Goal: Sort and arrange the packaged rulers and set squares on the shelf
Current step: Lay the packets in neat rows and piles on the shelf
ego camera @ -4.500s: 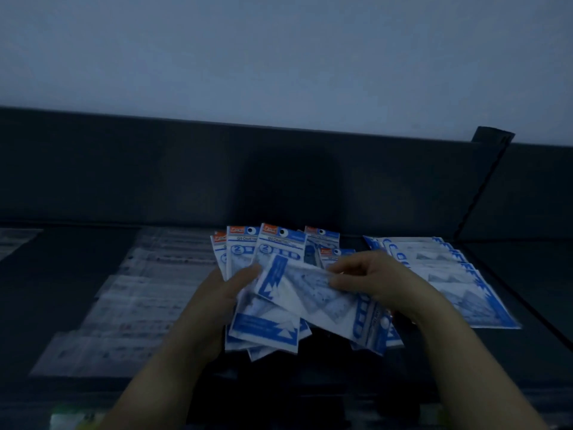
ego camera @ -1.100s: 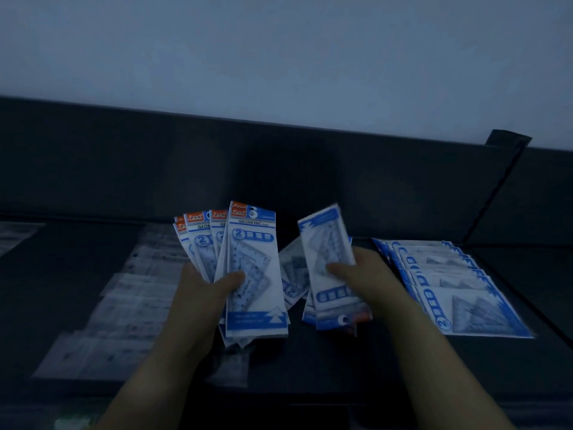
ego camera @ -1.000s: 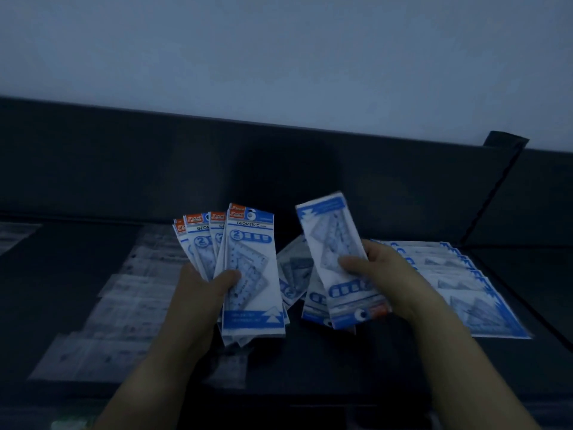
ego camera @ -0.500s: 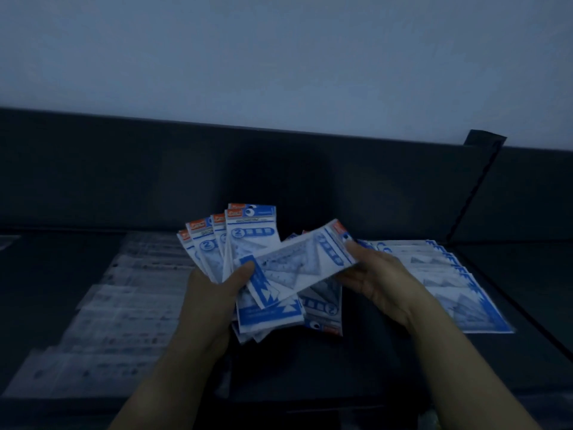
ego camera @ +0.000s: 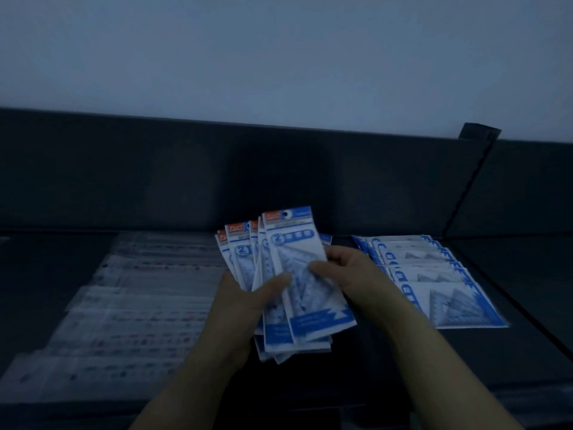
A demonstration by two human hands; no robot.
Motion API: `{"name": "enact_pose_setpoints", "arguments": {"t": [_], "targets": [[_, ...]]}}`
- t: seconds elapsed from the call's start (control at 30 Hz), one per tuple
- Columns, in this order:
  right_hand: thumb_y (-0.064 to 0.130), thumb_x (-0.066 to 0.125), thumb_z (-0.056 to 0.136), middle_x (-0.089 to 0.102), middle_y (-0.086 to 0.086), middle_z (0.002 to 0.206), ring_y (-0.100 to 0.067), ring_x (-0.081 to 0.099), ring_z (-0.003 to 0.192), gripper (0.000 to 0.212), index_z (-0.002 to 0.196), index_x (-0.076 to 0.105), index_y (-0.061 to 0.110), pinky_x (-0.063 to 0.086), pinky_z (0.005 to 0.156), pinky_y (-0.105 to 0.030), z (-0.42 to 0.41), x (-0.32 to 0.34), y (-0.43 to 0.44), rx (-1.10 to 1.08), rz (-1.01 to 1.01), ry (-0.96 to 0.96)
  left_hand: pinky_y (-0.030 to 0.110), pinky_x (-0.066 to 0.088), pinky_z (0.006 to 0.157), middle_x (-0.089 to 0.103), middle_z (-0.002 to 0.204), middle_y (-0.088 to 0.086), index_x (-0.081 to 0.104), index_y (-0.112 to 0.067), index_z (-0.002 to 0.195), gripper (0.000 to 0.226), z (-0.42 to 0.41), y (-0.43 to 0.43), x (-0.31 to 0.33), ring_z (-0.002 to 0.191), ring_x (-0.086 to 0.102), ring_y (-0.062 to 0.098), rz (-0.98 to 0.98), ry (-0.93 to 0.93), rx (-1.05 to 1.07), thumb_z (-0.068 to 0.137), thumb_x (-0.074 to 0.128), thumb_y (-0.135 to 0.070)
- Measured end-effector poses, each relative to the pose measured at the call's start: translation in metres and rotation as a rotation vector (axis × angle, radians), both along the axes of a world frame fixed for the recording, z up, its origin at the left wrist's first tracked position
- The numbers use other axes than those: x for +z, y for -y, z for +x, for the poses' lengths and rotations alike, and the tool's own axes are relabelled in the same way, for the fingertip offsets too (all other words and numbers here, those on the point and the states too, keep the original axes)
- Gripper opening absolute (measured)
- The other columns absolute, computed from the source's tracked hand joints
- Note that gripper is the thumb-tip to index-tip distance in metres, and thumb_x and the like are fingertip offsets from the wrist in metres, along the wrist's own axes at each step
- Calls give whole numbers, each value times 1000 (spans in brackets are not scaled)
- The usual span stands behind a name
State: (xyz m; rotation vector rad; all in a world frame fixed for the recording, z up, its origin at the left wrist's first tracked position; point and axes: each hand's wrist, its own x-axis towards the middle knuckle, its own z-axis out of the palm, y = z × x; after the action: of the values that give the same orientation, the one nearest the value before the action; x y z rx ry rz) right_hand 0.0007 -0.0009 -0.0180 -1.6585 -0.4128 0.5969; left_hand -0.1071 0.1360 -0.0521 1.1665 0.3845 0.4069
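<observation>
A shop: a dark display shelf (ego camera: 77, 274) with rows of packaged set squares (ego camera: 434, 280) and rulers (ego camera: 139, 305).

A fan of set-square packs (ego camera: 291, 243) is held upright above the shelf (ego camera: 46, 274) — blue-and-white, orange tabs up. The front pack (ego camera: 319, 322) leans top-left. To the right, a row of set-square packs (ego camera: 434, 283) lies flat and overlapping; to the left, clear ruler sleeves (ego camera: 139, 305) lie flat, stepped.
</observation>
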Motion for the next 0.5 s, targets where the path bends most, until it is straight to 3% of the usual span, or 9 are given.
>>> {"name": "enact_pose_setpoints", "arguments": {"t": [0.07, 0.17, 0.23, 0.33, 0.43, 0.5], "targets": [[19, 70, 85, 73, -7, 93, -18, 72, 75, 23, 105, 63, 10, 58, 61, -29, -7, -4, -4, -41, -15, 46, 46, 60, 73, 69, 114, 8, 53, -20, 126, 61, 3, 7, -5, 93, 71, 26, 9, -53, 23, 71, 80, -17], [32, 68, 85, 71, 0, 104, -13, 71, 85, 30, 111, 61, 20, 57, 68, -24, -13, -5, 3, 56, -81, 85, 35, 60, 63, 67, 114, 5, 48, -22, 129, 54, 6, 16, -4, 92, 70, 21, -34, -22, 133, 81, 73, -13], [29, 63, 89, 72, 0, 105, -13, 71, 91, 29, 115, 61, 19, 56, 71, -21, -20, -4, 9, 174, -70, 47, 29, 58, 58, 64, 112, 2, 42, -23, 130, 48, 8, 23, 1, 91, 67, 17, -61, 6, 187, 89, 65, -14], [17, 64, 89, 73, 3, 103, -13, 70, 93, 27, 116, 61, 19, 55, 74, -21, -26, -2, 16, 225, -29, 58, 23, 56, 60, 62, 110, -9, 37, -33, 130, 41, 9, 40, 4, 89, 65, 9, -81, 37, 84, 96, 53, -19], [13, 73, 81, 73, 2, 104, -16, 70, 93, 38, 116, 62, 22, 57, 84, -32, -25, 10, 30, 170, -66, 151, 32, 57, 75, 66, 116, -3, 41, -30, 137, 49, 2, 45, 2, 96, 69, 17, -182, 59, -64, 91, 58, -24], [12, 76, 77, 73, 7, 101, -11, 70, 91, 41, 112, 63, 28, 56, 81, -27, -25, 25, 48, 204, -122, 264, 38, 54, 87, 65, 124, 2, 44, -26, 136, 62, -2, 34, 1, 106, 66, 20, -132, 108, -55, 81, 71, -27]]}}
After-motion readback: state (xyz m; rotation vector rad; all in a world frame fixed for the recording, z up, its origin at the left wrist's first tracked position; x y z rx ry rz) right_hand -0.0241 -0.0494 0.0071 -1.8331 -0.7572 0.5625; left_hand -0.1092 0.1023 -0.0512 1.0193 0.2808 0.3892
